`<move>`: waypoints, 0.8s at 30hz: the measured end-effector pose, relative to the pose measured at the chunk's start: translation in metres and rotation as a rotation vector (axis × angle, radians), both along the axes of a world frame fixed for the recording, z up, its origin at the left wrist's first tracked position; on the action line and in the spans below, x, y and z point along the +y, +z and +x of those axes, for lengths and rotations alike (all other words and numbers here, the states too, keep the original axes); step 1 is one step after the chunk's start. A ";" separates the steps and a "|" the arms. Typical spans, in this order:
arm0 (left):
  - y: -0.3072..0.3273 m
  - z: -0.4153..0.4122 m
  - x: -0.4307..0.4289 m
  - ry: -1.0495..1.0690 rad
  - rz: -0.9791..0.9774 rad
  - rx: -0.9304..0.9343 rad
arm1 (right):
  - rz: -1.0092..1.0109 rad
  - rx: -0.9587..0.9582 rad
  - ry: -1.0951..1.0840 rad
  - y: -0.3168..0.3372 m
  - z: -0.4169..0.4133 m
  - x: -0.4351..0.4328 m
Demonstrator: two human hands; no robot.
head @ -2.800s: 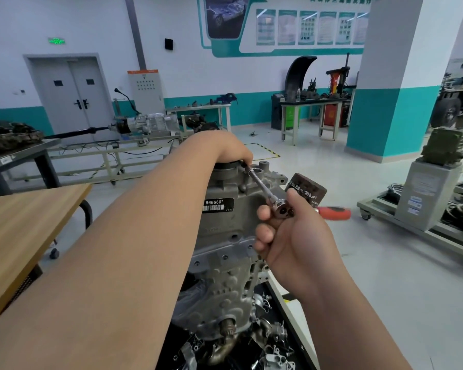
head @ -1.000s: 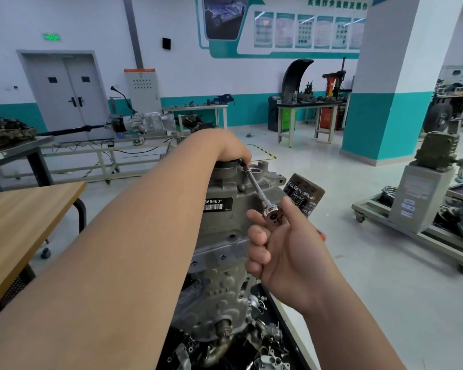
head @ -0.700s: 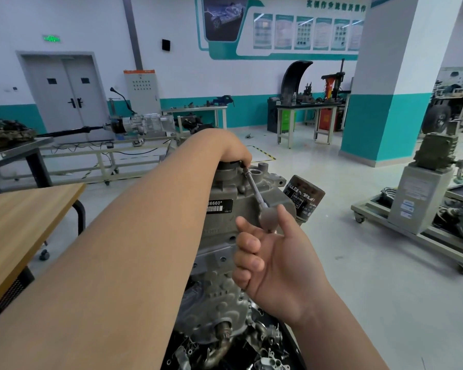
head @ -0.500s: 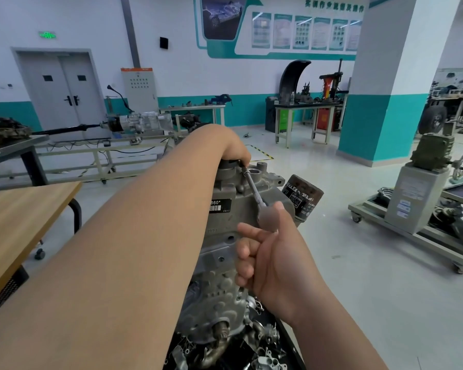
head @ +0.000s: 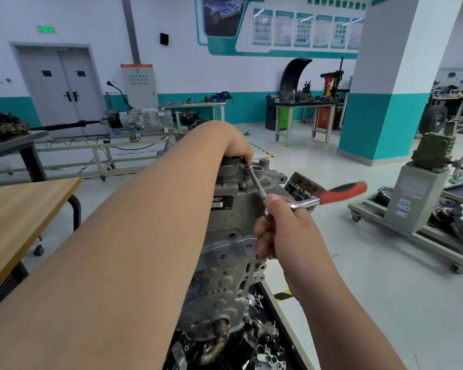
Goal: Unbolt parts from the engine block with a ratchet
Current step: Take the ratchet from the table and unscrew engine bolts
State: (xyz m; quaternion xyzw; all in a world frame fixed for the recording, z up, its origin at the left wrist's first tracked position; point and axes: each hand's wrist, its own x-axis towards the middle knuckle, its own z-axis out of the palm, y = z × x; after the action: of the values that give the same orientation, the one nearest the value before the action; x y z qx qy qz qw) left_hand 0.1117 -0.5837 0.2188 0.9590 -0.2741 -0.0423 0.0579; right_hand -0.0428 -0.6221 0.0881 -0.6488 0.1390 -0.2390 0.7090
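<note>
A grey cast engine block (head: 233, 236) with a barcode label stands upright in front of me. My left hand (head: 233, 145) reaches over its top edge and holds the far tip of the extension bar (head: 254, 180) where it meets the block; its fingers are hidden. My right hand (head: 281, 231) grips the head end of the ratchet (head: 318, 200). The ratchet's red handle (head: 342, 192) sticks out to the right, past my thumb.
A wooden table (head: 24, 204) stands at the left. Loose metal parts lie in a black tray (head: 275, 311) below the block. A black filter-like part (head: 301, 188) sits behind the ratchet. A cart with machinery (head: 417, 209) is at the right.
The ratchet handle has swung round: it was hidden behind my right hand and now points out to the right. My right hand has shifted right. My left hand has stayed on top of the block.
</note>
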 end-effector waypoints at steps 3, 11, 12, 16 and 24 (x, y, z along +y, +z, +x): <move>0.000 0.000 0.000 -0.003 0.001 0.001 | -0.068 -0.005 -0.029 0.006 -0.001 -0.003; 0.001 -0.001 -0.001 0.007 0.019 -0.006 | -0.364 -0.009 -0.112 0.015 -0.003 -0.007; 0.001 -0.001 0.000 0.003 0.017 -0.011 | -0.324 -0.029 -0.115 0.014 -0.001 -0.006; -0.002 -0.002 0.003 -0.007 -0.010 -0.025 | 0.077 -0.111 -0.056 0.007 0.002 0.004; -0.005 -0.002 0.005 0.000 -0.071 -0.018 | 0.783 -0.249 0.342 0.007 -0.001 0.012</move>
State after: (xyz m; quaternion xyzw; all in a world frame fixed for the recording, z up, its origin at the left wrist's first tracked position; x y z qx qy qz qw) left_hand 0.1098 -0.5790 0.2141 0.9567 -0.2759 -0.0237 0.0896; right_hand -0.0439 -0.6104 0.0954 -0.3111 0.0232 -0.1239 0.9420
